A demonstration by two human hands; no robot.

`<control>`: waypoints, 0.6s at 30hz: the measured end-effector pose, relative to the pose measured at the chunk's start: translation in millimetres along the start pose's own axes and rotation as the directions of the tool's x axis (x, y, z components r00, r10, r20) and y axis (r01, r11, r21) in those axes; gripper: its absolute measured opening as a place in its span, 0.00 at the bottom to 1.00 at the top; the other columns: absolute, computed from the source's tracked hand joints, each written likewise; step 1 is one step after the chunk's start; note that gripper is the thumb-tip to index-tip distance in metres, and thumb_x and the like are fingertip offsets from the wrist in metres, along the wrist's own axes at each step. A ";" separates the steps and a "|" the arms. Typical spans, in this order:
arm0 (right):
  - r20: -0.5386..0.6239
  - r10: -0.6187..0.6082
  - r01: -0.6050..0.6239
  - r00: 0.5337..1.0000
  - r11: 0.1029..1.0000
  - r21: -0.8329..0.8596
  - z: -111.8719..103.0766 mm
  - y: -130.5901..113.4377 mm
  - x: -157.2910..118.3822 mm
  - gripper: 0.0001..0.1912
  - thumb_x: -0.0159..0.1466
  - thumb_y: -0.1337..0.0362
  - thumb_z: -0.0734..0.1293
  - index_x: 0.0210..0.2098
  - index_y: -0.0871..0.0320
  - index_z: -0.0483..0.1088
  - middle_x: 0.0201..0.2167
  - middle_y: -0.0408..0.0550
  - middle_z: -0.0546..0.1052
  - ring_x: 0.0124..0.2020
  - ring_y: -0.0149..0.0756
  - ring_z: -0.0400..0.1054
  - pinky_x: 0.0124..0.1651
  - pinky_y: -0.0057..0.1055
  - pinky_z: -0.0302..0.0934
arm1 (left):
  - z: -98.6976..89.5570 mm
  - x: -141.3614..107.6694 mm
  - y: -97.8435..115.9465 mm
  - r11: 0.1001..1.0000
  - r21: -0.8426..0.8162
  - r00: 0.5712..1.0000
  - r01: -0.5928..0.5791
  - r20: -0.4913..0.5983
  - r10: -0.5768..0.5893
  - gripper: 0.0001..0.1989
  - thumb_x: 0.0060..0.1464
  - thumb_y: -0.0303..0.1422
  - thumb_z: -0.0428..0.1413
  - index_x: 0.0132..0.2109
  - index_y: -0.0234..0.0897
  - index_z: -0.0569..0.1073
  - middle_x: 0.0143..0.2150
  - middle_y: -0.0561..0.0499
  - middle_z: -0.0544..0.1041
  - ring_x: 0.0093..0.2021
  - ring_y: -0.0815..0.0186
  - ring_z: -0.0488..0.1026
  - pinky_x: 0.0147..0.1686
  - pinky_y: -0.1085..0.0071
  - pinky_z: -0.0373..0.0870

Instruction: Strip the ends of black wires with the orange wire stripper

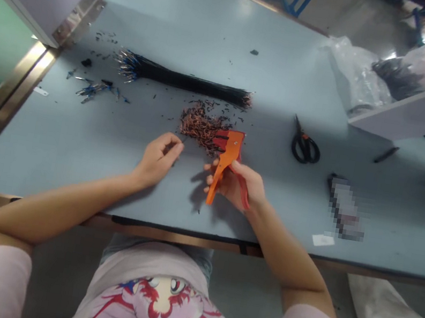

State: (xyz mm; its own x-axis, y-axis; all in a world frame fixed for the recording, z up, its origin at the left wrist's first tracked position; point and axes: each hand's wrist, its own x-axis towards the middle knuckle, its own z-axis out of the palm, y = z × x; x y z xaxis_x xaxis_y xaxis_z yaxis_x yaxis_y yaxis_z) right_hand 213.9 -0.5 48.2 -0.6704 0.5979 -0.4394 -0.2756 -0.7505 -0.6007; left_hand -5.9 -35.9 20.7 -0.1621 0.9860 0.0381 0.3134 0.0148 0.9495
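My right hand [246, 186] is wrapped around the handles of an orange and red wire stripper [231, 148], its head pointing away from me. The stripper's jaws overlap the right side of a pile of short copper-coloured and black wire scraps [201, 124]. Just left of that pile, my left hand [159, 158] is closed, thumb against fingertips. A thin dark bit shows near those fingertips, too small to name. Beyond the pile lies a long bundle of black wires [192, 83], with blue and silver terminals at its left end and bare copper ends at its right.
Several loose blue-ended wires [93, 90] lie left of the bundle. To the right are black-handled scissors [305, 146], a blurred-out phone-like object [346, 207], a white paper slip [323, 240] and a black pen-like stick [386, 154]. Clear plastic bags [360, 69] stand behind a panel [420, 107].
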 end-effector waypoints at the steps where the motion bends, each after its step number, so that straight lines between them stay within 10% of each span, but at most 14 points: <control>1: 0.004 -0.008 0.008 1.000 0.999 -0.032 1.7 1.4 -0.8 0.11 0.61 0.61 0.62 0.39 0.62 0.67 0.40 0.54 0.76 0.34 0.39 0.73 0.39 0.43 0.70 | -1.7 4.4 -2.1 0.999 -0.035 0.999 0.016 -0.032 -0.017 0.08 0.57 0.35 0.50 0.32 0.37 0.67 0.24 0.55 0.68 0.24 0.73 0.64 0.26 0.75 0.62; 14: 0.085 0.343 -0.308 0.936 0.910 -0.280 9.7 33.5 -44.1 0.17 0.56 0.62 0.70 0.41 0.63 0.66 0.37 0.55 0.78 0.36 0.43 0.75 0.35 0.38 0.71 | -7.8 20.5 -7.5 0.982 -0.186 0.997 0.039 -0.064 -0.052 0.08 0.54 0.34 0.52 0.29 0.36 0.68 0.20 0.56 0.66 0.19 0.75 0.61 0.19 0.78 0.58; 18: 0.004 0.113 -0.105 0.994 0.931 -0.349 3.6 18.6 -11.4 0.17 0.53 0.66 0.71 0.41 0.62 0.67 0.43 0.57 0.76 0.42 0.45 0.74 0.37 0.39 0.72 | -6.7 19.4 -8.2 0.987 -0.159 0.998 0.014 -0.063 -0.025 0.08 0.54 0.34 0.52 0.29 0.36 0.68 0.20 0.56 0.66 0.18 0.74 0.61 0.18 0.77 0.57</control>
State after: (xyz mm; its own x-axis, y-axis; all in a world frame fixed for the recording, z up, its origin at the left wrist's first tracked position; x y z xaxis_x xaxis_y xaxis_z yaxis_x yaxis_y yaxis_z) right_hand 213.9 -22.3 44.5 -0.7002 0.5078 -0.5019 0.0539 -0.6633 -0.7464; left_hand -17.9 -18.0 15.7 -0.2287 0.9729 0.0342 0.1578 0.0024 0.9875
